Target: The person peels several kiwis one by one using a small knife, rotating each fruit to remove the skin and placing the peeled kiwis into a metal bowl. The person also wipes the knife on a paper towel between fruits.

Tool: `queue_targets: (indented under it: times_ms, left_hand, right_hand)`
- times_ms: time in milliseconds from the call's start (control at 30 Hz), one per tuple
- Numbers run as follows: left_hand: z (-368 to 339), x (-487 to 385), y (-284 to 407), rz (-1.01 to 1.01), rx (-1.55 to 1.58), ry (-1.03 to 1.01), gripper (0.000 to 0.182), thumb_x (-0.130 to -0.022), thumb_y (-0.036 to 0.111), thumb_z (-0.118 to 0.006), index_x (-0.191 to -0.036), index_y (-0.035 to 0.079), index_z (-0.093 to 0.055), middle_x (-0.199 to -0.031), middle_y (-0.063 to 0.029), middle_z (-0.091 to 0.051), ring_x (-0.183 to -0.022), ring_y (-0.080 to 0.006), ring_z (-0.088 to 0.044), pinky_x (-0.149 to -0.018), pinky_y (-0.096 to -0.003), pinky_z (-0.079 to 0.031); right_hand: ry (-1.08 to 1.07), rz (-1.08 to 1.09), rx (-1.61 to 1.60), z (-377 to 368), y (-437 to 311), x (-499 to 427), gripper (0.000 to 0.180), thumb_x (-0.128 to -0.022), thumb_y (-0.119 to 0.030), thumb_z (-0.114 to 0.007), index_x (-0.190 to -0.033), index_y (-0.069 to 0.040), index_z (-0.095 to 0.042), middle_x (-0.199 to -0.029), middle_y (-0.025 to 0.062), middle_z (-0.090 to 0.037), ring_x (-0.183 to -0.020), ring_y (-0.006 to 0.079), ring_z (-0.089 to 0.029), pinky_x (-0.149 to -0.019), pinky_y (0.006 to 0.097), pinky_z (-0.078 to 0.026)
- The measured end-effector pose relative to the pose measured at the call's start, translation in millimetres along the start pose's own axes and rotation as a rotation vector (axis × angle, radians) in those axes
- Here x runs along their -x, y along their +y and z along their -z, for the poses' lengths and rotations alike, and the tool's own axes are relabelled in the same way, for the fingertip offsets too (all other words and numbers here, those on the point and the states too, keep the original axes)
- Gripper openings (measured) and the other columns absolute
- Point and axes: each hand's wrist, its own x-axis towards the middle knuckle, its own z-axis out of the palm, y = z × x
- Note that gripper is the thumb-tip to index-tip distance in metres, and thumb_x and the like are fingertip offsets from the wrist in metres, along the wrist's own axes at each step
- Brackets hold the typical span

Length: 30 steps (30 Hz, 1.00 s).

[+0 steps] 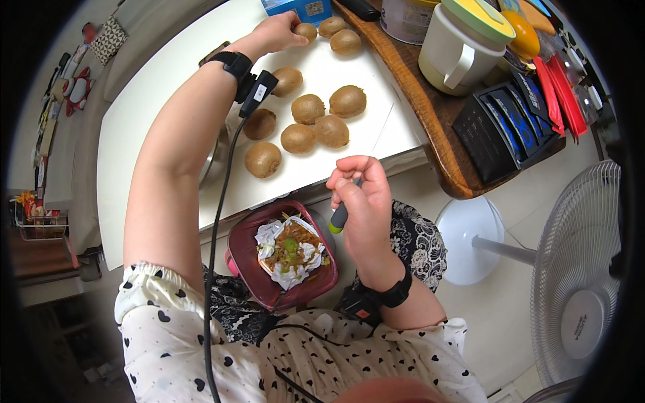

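Note:
At the far side of the white table (166, 95), my left hand (276, 33) has its fingers and thumb on a brown kiwifruit (306, 32); its far fingers are partly hidden. Two more kiwifruit (345, 42) lie just right of it. Nearer, several whole kiwifruit (331, 131) lie loosely grouped on the tabletop. In front of the table edge, my right hand (364, 196) is closed around the grey handle with a green end of a kitchen tool (339, 217). A thin line runs up from the fingers over the table; whether it is the blade is unclear.
A maroon-lined waste bin (242, 252) with food scraps and tissues stands below the table edge. A metal bowl (207, 163) is partly behind my left forearm. At right are a wooden tray (428, 118) with a lidded cup (456, 55), and a fan (577, 282). A black cable crosses my left arm.

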Motion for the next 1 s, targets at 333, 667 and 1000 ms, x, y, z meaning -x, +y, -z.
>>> queue_targets:
  times_ms: [333,667,1000]
  left_hand:
    - [-4.5,9.5,6.9,0.002,-0.062,0.134,0.036,-0.072,0.026,-0.070,-0.099,0.005,-0.057,-0.099,-0.0198,-0.055,-0.092,-0.0378,-0.057,-0.078,-0.0437,-0.048]
    - [29.4,69.7,39.0,-0.120,-0.279,-0.403,0.063,-0.075,0.051,-0.066,-0.111,0.001,-0.054,-0.094,-0.0185,-0.062,-0.089,-0.0314,-0.061,-0.080,-0.0371,-0.049]
    - [27.3,62.1,33.8,-0.132,-0.155,-0.168,0.058,-0.068,0.034,-0.075,-0.112,0.002,-0.056,-0.096,-0.0166,-0.065,-0.089,-0.0293,-0.064,-0.081,-0.0347,-0.050]
  right_hand:
    - [-0.007,0.048,0.085,2.2,0.7,0.2,0.021,-0.082,0.000,-0.046,-0.102,-0.001,-0.049,-0.084,0.0059,-0.054,-0.066,0.0073,-0.044,-0.061,0.0199,-0.039]
    - [0.009,0.022,0.062,5.2,0.7,2.8,0.020,-0.083,-0.001,-0.047,-0.102,-0.001,-0.049,-0.085,0.0052,-0.053,-0.067,0.0070,-0.044,-0.062,0.0198,-0.040]
    - [-0.003,0.019,0.035,4.2,-0.1,2.8,0.020,-0.082,-0.001,-0.047,-0.103,-0.001,-0.049,-0.085,0.0056,-0.054,-0.066,0.0068,-0.044,-0.061,0.0193,-0.040]
